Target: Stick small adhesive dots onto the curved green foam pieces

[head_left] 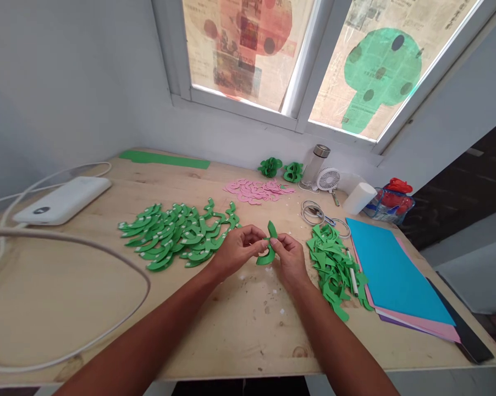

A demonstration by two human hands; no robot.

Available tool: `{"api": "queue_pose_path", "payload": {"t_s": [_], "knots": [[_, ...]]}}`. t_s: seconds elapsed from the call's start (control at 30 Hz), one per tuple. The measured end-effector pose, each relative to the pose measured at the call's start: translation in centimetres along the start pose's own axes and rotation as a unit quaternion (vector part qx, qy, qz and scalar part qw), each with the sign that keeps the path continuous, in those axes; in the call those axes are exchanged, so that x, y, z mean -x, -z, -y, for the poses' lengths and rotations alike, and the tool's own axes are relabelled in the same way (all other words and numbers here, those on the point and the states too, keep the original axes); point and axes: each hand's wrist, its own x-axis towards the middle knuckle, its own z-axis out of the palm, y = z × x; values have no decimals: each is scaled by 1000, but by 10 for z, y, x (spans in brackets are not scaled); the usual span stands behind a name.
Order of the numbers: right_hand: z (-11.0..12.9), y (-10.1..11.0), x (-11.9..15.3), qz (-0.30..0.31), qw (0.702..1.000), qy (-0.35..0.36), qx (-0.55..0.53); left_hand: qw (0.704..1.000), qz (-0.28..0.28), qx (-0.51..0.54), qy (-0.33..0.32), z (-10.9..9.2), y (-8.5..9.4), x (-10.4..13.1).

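Observation:
Over the middle of the table, my left hand (240, 248) and my right hand (290, 256) pinch one curved green piece (266, 258) between their fingertips. Its pointed end rises between the hands and its wider curved end hangs below. To the left lies a spread of curved green pieces (165, 234), many bearing small pale patches. A pile of irregular green pieces (328, 261) is right of my right hand, with a white pen (352, 275) on it. Flat pink pieces (254, 191) lie beyond my hands.
Blue sheets (396, 269) lie at the right, a white power bank (62, 201) and looping cable at the left. Toward the wall stand a bottle (315, 165), a small fan (328, 179), two green paper shapes (270, 166), tape rolls (313, 213) and a basket (382, 206).

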Motion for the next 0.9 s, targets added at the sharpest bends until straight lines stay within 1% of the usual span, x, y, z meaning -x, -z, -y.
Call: {"api": "queue_pose_path", "payload": {"t_s": [0.13, 0.33, 0.47, 0.6, 0.73, 0.9], "knots": [[0, 0, 1, 18, 1000, 13, 22, 998, -7, 51, 38, 1, 2, -1], [0, 1, 2, 16, 999, 19, 44, 993, 12, 88, 77, -2, 3, 1], [3, 0, 2, 23, 998, 9, 54, 996, 8, 51, 73, -7, 2, 2], [3, 1, 1, -3, 996, 26, 80, 997, 11, 5, 81, -9, 1, 2], [1, 3, 0, -10, 994, 39, 104, 997, 20, 1, 77, -8, 0, 2], [8, 1, 1, 6, 997, 21, 78, 996, 22, 3, 83, -8, 2, 2]]}}
